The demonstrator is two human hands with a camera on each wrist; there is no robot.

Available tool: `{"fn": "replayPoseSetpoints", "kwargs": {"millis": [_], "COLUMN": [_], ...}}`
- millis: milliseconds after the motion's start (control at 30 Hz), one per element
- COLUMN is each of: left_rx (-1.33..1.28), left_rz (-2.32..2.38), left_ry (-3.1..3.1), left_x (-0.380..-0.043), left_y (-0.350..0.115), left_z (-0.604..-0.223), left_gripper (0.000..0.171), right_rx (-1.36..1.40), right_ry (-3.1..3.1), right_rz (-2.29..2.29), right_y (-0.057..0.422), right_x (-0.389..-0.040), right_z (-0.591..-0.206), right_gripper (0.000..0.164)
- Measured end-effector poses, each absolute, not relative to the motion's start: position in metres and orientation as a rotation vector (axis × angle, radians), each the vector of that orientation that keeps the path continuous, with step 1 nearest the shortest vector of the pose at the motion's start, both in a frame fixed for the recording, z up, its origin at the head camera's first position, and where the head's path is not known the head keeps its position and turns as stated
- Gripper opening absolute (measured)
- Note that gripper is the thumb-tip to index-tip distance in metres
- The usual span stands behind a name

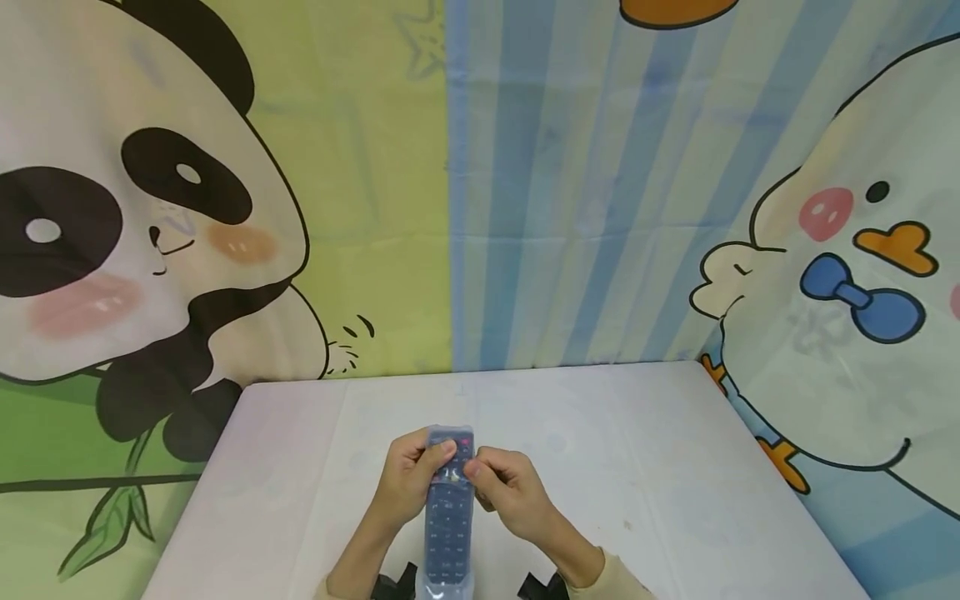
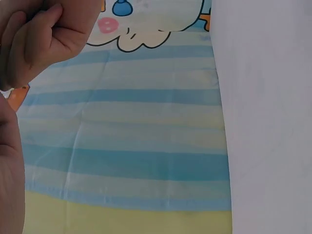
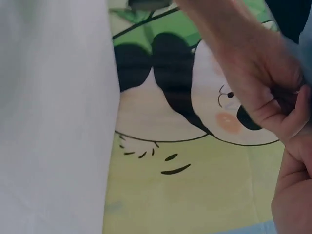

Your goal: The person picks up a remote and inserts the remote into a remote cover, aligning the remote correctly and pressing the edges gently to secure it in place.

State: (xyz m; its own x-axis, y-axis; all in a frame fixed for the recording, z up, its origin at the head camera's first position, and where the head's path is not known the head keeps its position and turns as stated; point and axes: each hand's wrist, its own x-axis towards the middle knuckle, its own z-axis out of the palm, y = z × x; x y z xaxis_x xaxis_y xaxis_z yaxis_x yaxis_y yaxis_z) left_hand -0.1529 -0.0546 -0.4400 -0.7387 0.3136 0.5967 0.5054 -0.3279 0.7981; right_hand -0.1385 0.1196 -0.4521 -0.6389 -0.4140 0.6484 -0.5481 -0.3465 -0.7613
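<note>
A long remote control (image 1: 448, 533) with several rows of small buttons and a red one near its top stands out in the head view, wrapped in a clear plastic sleeve (image 1: 446, 592). My left hand (image 1: 407, 477) grips its upper left side, thumb lying over the front. At the upper right edge, my right hand (image 1: 516, 492) has its fingers curled and its thumb against the sleeve, seeming to pinch it. In the left wrist view the right hand (image 2: 48, 41) shows curled fingers. The right wrist view catches the left hand (image 3: 258, 73) near the right edge.
Beneath the hands spreads a white table (image 1: 615, 467). Two black pieces, one a black strap (image 1: 543, 587), lie by the wrists at the bottom. Behind the table hangs a printed cloth (image 1: 585, 192) with a panda and a white bird.
</note>
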Motion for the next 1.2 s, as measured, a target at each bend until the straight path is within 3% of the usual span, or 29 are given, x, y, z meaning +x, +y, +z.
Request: {"fn": "replayPoseSetpoints", "kwargs": {"millis": [233,400,600,733,900,1200], "left_rx": [-1.277,-1.187,-1.045,-1.037,-1.219,-1.388], "left_rz": [-2.079,-2.094,-2.033,-1.945,-1.894,-1.915], "left_ry": [-1.788,-1.912,-2.056,-2.104,-2.203,-2.208], "left_x": [-0.149,-0.15,-0.151,-0.148,-0.142,-0.135], "left_y": [-0.057,-0.055,-0.049,-0.052,-0.055,-0.053], "left_z": [-0.438,-0.44,-0.443,-0.444,-0.443,-0.444], "left_gripper": [0.021,0.018,0.014,0.023,0.035,0.033], "right_rx": [1.464,1.434,1.208,0.976,0.842,0.553], "right_ry": [-1.839,-2.015,-1.924,-1.945,-1.96,-1.946], "right_rz": [2.406,2.208,2.112,2.125,2.128,2.224], "right_y": [0.13,0.134,0.134,0.137,0.14,0.131], "right_x": [-0.146,-0.146,-0.143,-0.145,-0.15,-0.152], "right_z": [-0.453,-0.451,-0.452,-0.448,-0.443,-0.446], "right_gripper": [0.026,0.024,0.025,0.027,0.032,0.041]}}
